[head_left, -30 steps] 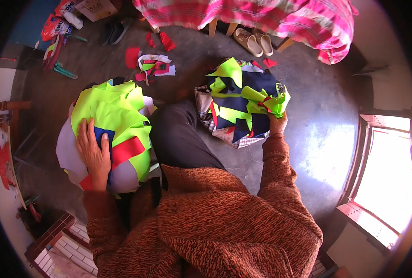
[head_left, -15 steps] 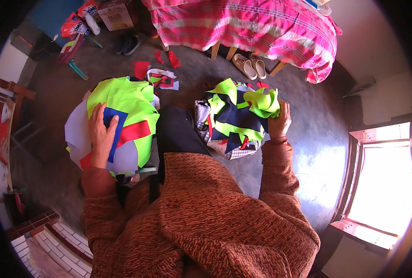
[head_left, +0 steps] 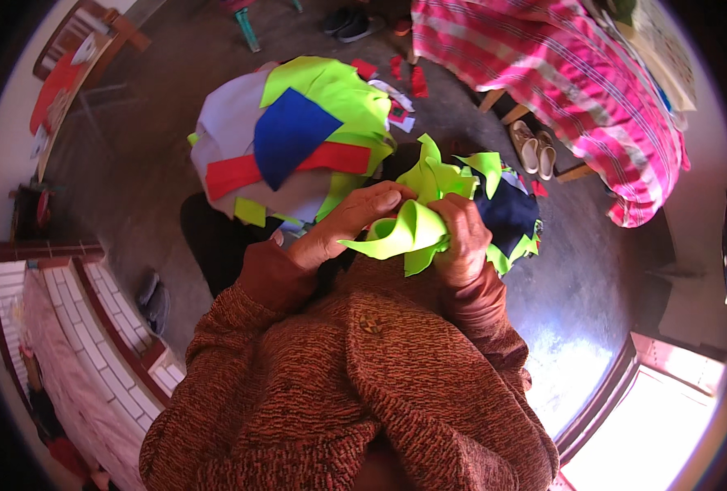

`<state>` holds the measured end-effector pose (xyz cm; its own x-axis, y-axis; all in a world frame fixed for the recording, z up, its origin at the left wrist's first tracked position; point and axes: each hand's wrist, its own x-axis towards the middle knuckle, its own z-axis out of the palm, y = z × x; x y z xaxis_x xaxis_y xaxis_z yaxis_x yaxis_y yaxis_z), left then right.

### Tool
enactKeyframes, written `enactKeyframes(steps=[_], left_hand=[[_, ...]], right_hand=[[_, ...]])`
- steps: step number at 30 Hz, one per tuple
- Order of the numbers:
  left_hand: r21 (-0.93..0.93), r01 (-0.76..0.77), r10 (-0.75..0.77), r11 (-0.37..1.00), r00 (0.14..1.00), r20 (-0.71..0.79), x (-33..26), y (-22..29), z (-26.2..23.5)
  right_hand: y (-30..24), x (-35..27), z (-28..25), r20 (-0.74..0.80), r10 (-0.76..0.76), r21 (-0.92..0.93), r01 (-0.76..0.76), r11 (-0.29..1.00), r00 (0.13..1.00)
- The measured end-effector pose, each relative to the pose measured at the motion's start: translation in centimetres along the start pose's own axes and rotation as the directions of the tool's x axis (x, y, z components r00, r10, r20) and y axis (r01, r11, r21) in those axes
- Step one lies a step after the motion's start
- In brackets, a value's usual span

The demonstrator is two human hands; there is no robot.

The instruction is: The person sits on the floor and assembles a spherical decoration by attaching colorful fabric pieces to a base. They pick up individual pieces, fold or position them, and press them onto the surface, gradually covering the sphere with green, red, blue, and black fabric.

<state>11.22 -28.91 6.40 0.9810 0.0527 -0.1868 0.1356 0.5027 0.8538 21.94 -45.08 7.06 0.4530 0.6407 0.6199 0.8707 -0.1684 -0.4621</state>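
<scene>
In front of my chest, a bunch of neon yellow-green cloth scraps (head_left: 408,233) is gripped in my right hand (head_left: 462,241). My left hand (head_left: 351,221) meets it from the other side, its fingers closed at the bunch's edge and partly hidden. To the left, a wide heap of cloth pieces (head_left: 228,123) in pale grey and neon green lies with a dark blue piece (head_left: 294,135) and a red strip (head_left: 331,157) on top. Beyond my right hand sits a second pile with dark navy cloth (head_left: 507,217) and neon pieces, partly covered by the hand and bunch.
Small red scraps (head_left: 418,82) and pale ones lie on the dark floor. A table or bed with a pink plaid cover (head_left: 543,65) stands at the far right, beige shoes (head_left: 535,151) beside its legs. Dark shoes (head_left: 359,27) lie at the far side. A bright window (head_left: 650,425) is at the lower right.
My left hand has left the blue piece on the left heap and joined my right hand. The right hand has brought the neon scraps from the right pile toward my chest. The view has turned.
</scene>
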Motion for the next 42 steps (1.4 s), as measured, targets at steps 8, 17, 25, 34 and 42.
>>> enactKeyframes(steps=[8, 17, 25, 34, 42], left_hand=[[0.251, 0.121, -0.066, 0.960, 0.974, -0.217, -3.3, -2.1, -3.8], [0.263, 0.029, 0.057, 0.964, 0.948, -0.313, -2.4, -4.5, -3.8], [0.247, -0.045, 0.139, 0.968, 0.915, -0.379, -2.6, -5.0, -5.0], [0.020, -0.309, 0.288, 0.951, 0.861, -0.420, -2.9, -3.9, -3.9], [-0.079, -0.484, 0.378, 0.872, 0.766, -0.520, -3.1, -3.4, -4.7]], right_hand=[[-1.2, -2.5, 4.5, 0.321, -0.130, 0.108, 0.101, 0.989, 0.938], [-0.5, -3.7, 5.3, 0.198, -0.194, 0.193, 0.156, 0.969, 0.961], [-0.1, -4.2, 4.8, 0.119, -0.154, 0.249, 0.121, 0.961, 0.981], [-0.4, -5.0, 4.7, 0.064, -0.018, 0.237, 0.003, 0.971, 0.998], [0.1, -4.9, 4.3, 0.104, -0.145, 0.260, 0.113, 0.959, 0.984]])
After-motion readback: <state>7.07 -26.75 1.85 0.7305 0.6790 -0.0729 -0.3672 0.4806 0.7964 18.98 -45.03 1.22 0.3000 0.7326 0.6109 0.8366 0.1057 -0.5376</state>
